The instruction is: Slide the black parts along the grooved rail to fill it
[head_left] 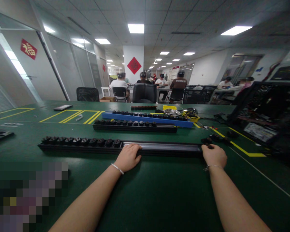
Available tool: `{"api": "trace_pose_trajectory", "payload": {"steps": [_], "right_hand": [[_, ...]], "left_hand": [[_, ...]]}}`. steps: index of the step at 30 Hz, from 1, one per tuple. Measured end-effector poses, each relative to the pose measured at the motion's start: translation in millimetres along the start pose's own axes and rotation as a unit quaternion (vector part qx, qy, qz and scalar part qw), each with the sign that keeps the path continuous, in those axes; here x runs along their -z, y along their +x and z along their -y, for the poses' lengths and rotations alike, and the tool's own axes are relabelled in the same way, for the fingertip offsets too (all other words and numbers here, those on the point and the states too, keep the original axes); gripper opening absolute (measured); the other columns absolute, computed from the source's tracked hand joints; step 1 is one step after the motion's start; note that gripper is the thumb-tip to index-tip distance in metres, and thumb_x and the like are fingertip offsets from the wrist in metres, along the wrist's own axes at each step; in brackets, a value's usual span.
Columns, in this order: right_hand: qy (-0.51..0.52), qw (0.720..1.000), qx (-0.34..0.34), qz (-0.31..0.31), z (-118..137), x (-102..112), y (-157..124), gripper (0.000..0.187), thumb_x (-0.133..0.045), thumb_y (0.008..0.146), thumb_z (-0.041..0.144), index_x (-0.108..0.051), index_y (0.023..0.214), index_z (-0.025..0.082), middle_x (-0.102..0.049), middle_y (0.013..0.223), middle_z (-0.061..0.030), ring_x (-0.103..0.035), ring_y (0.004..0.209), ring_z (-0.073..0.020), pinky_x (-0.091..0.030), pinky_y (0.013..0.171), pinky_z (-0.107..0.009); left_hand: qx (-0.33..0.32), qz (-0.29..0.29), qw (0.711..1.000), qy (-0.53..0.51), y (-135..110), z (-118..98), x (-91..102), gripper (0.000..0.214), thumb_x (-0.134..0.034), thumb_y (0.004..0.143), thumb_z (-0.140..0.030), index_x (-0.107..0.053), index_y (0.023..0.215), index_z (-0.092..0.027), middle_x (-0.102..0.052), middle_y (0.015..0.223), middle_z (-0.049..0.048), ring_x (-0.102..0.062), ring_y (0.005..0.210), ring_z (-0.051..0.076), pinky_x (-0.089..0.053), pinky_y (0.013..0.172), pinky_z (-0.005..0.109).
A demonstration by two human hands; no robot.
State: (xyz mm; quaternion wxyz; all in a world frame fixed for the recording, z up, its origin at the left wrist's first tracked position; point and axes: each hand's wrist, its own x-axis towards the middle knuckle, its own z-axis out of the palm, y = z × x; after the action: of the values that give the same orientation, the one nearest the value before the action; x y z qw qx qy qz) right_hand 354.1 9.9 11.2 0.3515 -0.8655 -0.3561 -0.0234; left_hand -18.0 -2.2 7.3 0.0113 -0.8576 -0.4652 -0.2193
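Partly under left hand (pixel 129 158): black rail (pixel 111 150).

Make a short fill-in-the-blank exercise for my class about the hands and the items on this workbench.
1. The left hand rests near the ____ of the nearest black rail.
2. The right hand is at one ____ of that rail.
3. Seen in the picture, the row of black modules on that rail lies to the ____ of both hands.
4. The tabletop beneath the rail is coloured ____.

Missing words: middle; end; left; green.
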Motion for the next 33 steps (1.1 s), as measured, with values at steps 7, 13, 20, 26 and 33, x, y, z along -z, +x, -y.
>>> {"api": "trace_pose_trajectory", "payload": {"steps": [7,13,20,26,33], "right_hand": [[-0.011,1.000,-0.028,-0.007,-12.2,4.6,13.7,0.049,-0.048,0.069,0.043,-0.064,0.103,0.011,-0.059,0.097,-0.0167,-0.054,0.090,-0.0294,-0.044,0.077,-0.040],[-0.011,0.998,-0.061,-0.001,-41.3,5.7,38.3,0.044,-0.052,0.066,0.041,-0.064,0.099,0.016,-0.058,0.096,-0.0171,-0.054,0.088,-0.0333,-0.044,0.069,-0.046],[-0.059,0.985,-0.145,0.070,-49.0,10.7,40.8,0.050,-0.049,0.072,0.040,-0.059,0.113,0.015,-0.052,0.111,-0.0253,-0.045,0.105,-0.0415,-0.038,0.074,-0.053],[-0.044,0.996,-0.071,-0.022,-32.9,13.7,24.8,0.058,-0.044,0.074,0.034,-0.046,0.126,0.009,-0.046,0.124,-0.0254,-0.041,0.112,-0.0399,-0.036,0.083,-0.052],[-0.027,0.973,0.230,-0.020,24.8,-3.0,-20.9,0.030,-0.034,0.082,0.032,-0.058,0.086,0.014,-0.060,0.085,-0.0130,-0.052,0.086,-0.0253,-0.039,0.076,-0.036]], "left_hand": [[-0.008,-0.008,1.000,0.000,-0.4,1.2,-0.8,0.032,-0.055,0.078,-0.024,-0.051,0.109,-0.019,-0.061,0.108,0.0067,-0.050,0.109,0.024,-0.038,0.091,0.039],[-0.005,-0.006,1.000,-0.004,-0.7,1.4,-0.2,0.032,-0.055,0.078,-0.023,-0.051,0.110,-0.019,-0.062,0.108,0.0070,-0.050,0.109,0.024,-0.038,0.091,0.039],[-0.004,-0.007,1.000,-0.010,-1.7,1.5,0.5,0.034,-0.056,0.076,-0.023,-0.051,0.110,-0.020,-0.061,0.109,0.0065,-0.050,0.110,0.024,-0.037,0.093,0.039],[-0.021,-0.017,1.000,-0.012,-2.5,3.1,0.5,0.034,-0.055,0.077,-0.022,-0.051,0.111,-0.020,-0.060,0.111,0.0059,-0.050,0.109,0.022,-0.037,0.095,0.038],[-0.024,-0.068,0.997,-0.014,0.1,1.8,6.2,0.021,-0.046,0.082,-0.019,-0.058,0.100,-0.022,-0.063,0.105,0.0037,-0.052,0.104,0.019,-0.038,0.094,0.036]]}}
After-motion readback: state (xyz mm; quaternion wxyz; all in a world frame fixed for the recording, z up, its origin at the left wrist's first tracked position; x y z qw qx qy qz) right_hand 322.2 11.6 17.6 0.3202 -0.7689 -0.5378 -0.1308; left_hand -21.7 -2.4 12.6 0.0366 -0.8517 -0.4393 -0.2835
